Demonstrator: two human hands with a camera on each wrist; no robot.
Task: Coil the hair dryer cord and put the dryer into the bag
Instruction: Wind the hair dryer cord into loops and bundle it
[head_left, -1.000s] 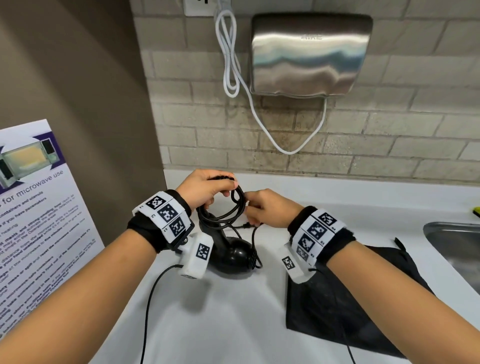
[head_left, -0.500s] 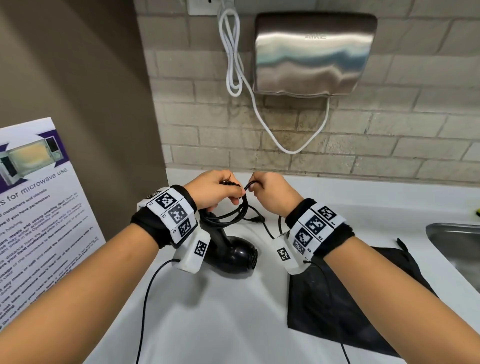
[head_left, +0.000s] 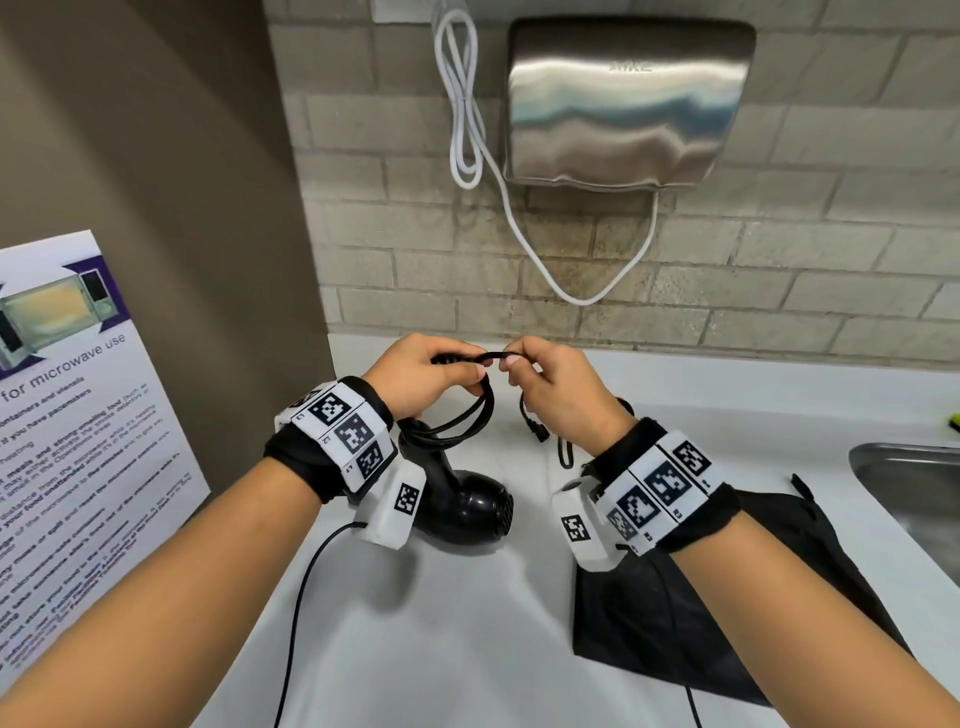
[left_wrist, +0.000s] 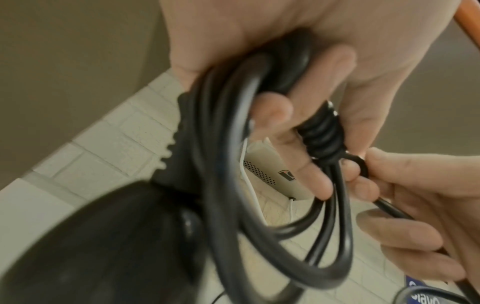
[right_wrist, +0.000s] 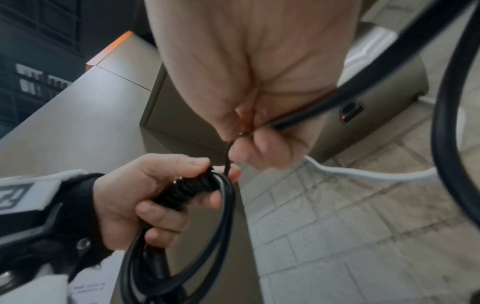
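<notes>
The hair dryer stood with its body on the white counter, its handle up under the left hand. This hand was closed around the cord loops and the ribbed cord end. Compared with a second before, the right hand had moved up to meet the left, pinching the cord just beside it, and the plug hung below it. The black bag stayed flat on the counter at the right.
</notes>
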